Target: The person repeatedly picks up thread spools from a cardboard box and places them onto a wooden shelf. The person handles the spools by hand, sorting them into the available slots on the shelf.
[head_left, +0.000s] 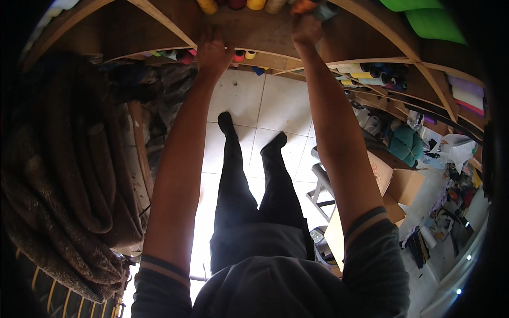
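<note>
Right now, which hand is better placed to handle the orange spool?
The right hand, I'd judge: it is at the orange spool, though blur hides the exact grip. The left hand rests by the edge of the wooden shelf, left of the spool.

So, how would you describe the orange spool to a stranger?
Find the wooden shelf at the top. There, the right hand holds the orange spool. Its orange colour separates it from the beige spool to its left.
</note>
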